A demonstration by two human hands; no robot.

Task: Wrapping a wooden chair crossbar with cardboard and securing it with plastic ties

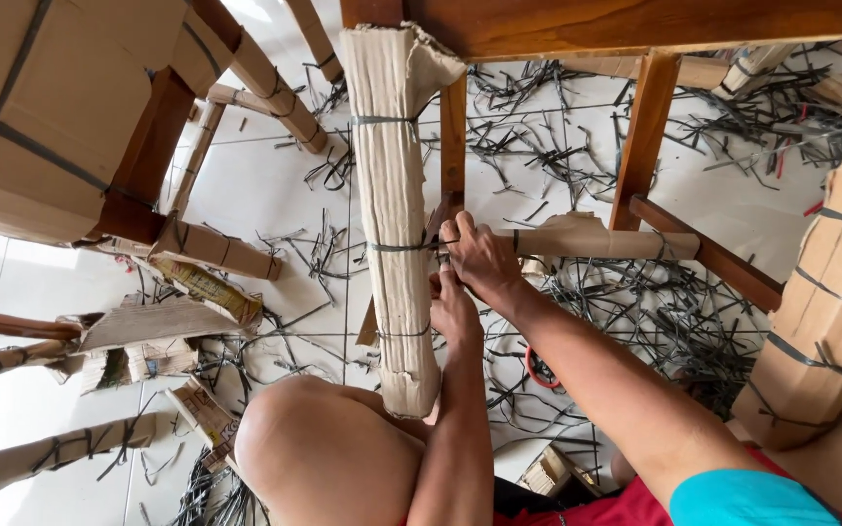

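I look down on a white tiled floor (265,185), glossy and brightly lit, with a paler glare patch at its left edge; cut black strapping scraps (557,146) litter it, thickest to the right of the brown wooden furniture frame (647,127) that crosses the top; left of that frame stands a large cardboard-wrapped block (41,117) banded with dark straps; below the block lie torn cardboard pieces (163,321) and wrapped wooden legs (51,453); right of the frame rises another strapped cardboard-covered post (830,292).
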